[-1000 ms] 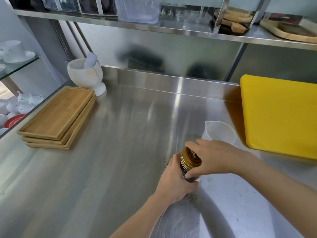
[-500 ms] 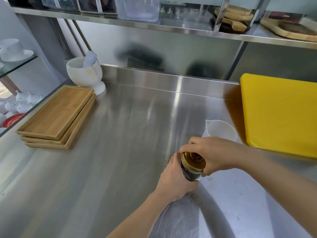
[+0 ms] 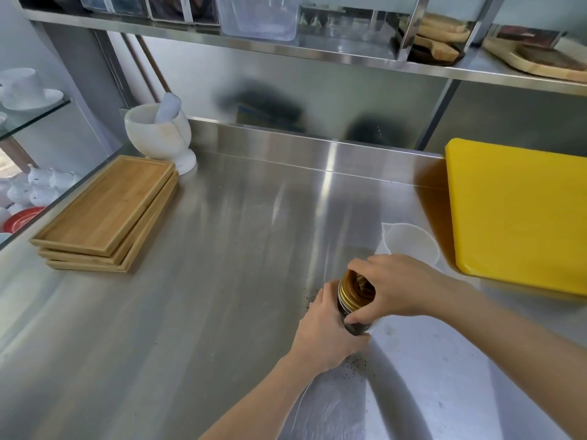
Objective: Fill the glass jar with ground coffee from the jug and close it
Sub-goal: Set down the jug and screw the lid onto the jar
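Note:
The glass jar [image 3: 357, 327], dark with ground coffee, stands on the steel counter [image 3: 222, 281] at centre right. A gold lid [image 3: 352, 289] sits on its mouth. My left hand [image 3: 324, 335] wraps the jar's body from the left. My right hand [image 3: 390, 285] grips the lid from above and the right, fingers curled round its rim. The white plastic jug [image 3: 409, 244] stands just behind my right hand, looking empty, its lower part hidden by the hand.
A yellow cutting board [image 3: 517, 214] lies at the right, close to the jug. Stacked wooden trays [image 3: 108, 214] and a white mortar with pestle [image 3: 158, 131] sit at the left. Coffee grains [image 3: 352, 366] are scattered around the jar. A steel shelf [image 3: 317, 55] runs overhead.
My right hand has turned on the gold lid, fingers shifting round its rim. The left hand and the jar have stayed in place.

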Demonstrator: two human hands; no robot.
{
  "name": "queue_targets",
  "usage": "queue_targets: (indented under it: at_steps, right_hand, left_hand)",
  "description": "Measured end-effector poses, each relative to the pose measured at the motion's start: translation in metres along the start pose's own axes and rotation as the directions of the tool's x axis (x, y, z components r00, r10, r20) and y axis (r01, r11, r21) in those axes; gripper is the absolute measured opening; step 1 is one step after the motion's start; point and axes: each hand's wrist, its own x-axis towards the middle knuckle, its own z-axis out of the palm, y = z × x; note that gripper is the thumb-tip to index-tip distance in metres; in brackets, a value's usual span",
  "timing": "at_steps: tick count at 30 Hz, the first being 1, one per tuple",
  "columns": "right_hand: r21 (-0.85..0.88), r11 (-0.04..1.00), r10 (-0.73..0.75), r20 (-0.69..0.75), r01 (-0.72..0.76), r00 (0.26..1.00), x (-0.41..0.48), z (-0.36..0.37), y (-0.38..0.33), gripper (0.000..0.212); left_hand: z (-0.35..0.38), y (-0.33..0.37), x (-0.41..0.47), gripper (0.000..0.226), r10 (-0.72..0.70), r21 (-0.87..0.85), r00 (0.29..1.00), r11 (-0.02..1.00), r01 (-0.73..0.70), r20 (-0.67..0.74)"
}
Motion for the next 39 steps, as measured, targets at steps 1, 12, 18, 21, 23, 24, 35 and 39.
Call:
queue_targets:
  at_steps: [1,12,18,21,23,24,35,39]
  right_hand:
    - [-0.017,1.000,0.021,-0.007,-0.021,1.000,0.000,0.002,-0.002,0.079]
    - [0.137,0.981,-0.150,0.088,0.137,0.985,0.000,0.004,0.014,0.075]
    - [0.025,0.958,-0.286,0.063,0.285,0.956,0.001,-0.003,0.014,0.077]
    - [0.060,0.965,-0.259,0.050,0.256,0.965,-0.003,-0.004,0.015,0.080]
    - [0.179,0.974,-0.156,0.068,0.142,0.985,-0.006,-0.007,0.015,0.086]
    - [0.211,0.975,-0.091,0.073,0.074,0.993,-0.007,-0.008,0.013,0.090]
    - [0.137,0.989,-0.067,0.043,0.060,0.997,0.002,-0.006,0.007,0.064]
    - [0.167,0.978,-0.130,0.032,0.123,0.991,0.000,-0.001,0.014,0.075]
  left_hand:
    - [0.000,0.000,0.000,0.072,0.001,0.006,1.000,1.000,-0.001,0.007]
    - [0.003,-0.001,0.002,0.076,0.001,0.057,1.000,0.998,0.000,-0.018]
    - [0.001,-0.001,0.006,0.081,-0.031,0.086,0.999,0.996,0.030,0.017]
    - [-0.001,0.001,0.007,0.086,-0.021,0.096,1.000,0.995,0.019,0.015]
    - [-0.001,0.000,0.007,0.083,-0.003,0.082,1.000,0.997,0.003,-0.006]
    - [-0.001,-0.001,0.006,0.079,-0.003,0.073,1.000,0.997,0.003,-0.008]
    - [-0.003,0.000,0.007,0.071,-0.034,0.066,0.999,0.997,0.034,0.006]
    - [-0.002,-0.001,0.008,0.076,-0.020,0.066,1.000,0.998,0.020,-0.002]
